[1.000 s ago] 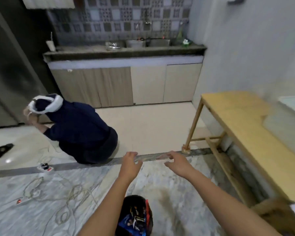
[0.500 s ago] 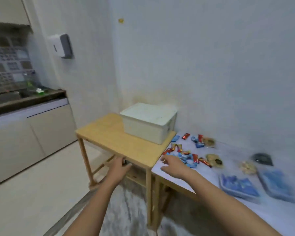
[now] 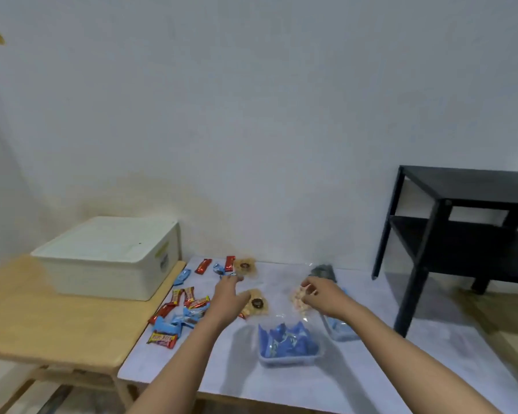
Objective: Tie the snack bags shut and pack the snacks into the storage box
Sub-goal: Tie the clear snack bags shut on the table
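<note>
The white storage box stands on the wooden table at the left with its lid on. Small red and blue wrapped snack bars lie scattered on the white table. My left hand hovers with relaxed fingers over a clear bag of brown cookies. My right hand pinches the top of a clear bag of pale snacks. In front of the hands sits a clear pack of blue-wrapped snacks.
A second cookie bag and a dark bag lie near the wall. Another clear pack with blue snacks is partly hidden under my right forearm. A black two-level side table stands at the right.
The view swung right from the kitchen floor to the tables. Both hands moved from the wooden table's edge out over the snacks, and the right hand took hold of the pale snack bag.
</note>
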Demonstrator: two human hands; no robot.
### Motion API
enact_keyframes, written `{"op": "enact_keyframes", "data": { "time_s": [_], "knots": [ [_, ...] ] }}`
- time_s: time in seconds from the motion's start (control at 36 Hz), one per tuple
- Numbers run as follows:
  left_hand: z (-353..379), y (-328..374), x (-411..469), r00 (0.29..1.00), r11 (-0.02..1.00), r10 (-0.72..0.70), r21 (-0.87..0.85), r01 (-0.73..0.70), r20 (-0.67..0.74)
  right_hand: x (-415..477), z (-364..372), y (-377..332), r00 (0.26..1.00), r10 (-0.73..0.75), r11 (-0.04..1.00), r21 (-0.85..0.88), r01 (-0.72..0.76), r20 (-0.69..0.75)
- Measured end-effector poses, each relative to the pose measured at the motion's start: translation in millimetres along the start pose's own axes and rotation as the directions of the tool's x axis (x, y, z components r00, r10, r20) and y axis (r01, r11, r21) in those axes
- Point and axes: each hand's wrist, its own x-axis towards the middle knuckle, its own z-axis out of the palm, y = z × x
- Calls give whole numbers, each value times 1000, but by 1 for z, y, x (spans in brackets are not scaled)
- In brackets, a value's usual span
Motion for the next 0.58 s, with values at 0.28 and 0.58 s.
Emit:
{"op": "enact_keyframes", "data": {
  "time_s": [0.28, 0.58],
  "knots": [
    [56, 2, 84, 995, 999, -16, -43, 20, 99, 82, -26, 59, 993, 92, 994, 58, -88, -70],
    [47, -73, 228, 984, 996, -72, 59, 64, 162, 223, 10, 43, 985, 170, 981, 102, -166, -39]
  ]
}}
